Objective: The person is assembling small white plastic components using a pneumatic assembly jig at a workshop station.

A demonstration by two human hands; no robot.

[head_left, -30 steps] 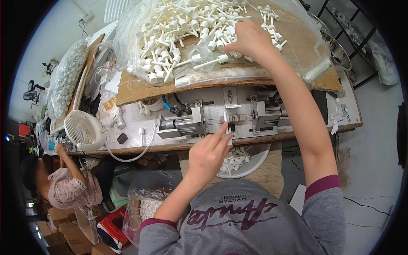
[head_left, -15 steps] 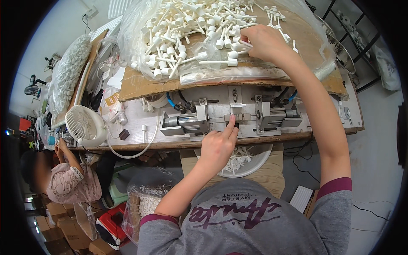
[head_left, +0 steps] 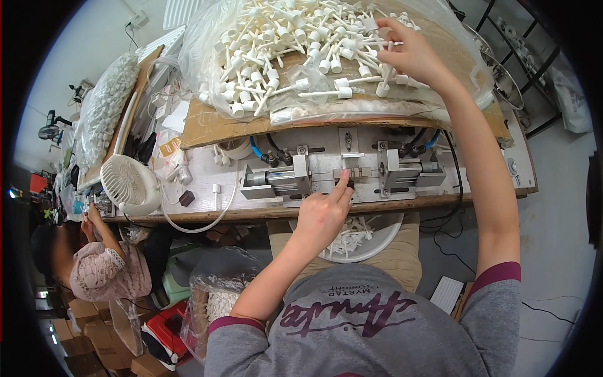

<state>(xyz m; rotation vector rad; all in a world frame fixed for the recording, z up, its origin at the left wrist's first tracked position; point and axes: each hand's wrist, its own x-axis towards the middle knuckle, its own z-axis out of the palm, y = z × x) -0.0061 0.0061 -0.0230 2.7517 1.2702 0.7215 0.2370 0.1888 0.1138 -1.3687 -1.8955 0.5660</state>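
Observation:
My left hand (head_left: pixel 323 217) rests at the metal pressing fixture (head_left: pixel 352 174) in the middle of the bench. Its index finger is stretched out onto the small central block; the thumb is hidden under the hand. Up at the heap of white capped sticks (head_left: pixel 282 38), my right hand (head_left: pixel 411 53) is raised with bent fingers. A white capped stick (head_left: pixel 385 78) hangs from between those fingers, its cap pointing down toward me. Loose sticks lie just below and left of that hand, on the plastic-covered cardboard (head_left: pixel 251 132).
Metal cylinders (head_left: pixel 279 182) with blue hoses flank the fixture. A white fan (head_left: pixel 130 185) stands left on the bench. On my lap sits a bowl (head_left: pixel 377 248) of white pieces. A co-worker (head_left: pixel 103 267) sits at the left, near cardboard boxes (head_left: pixel 103 336).
My right hand has moved up and slightly right, its fingers spreading more; the capped stick in it now hangs steeply. My left hand stays on the fixture.

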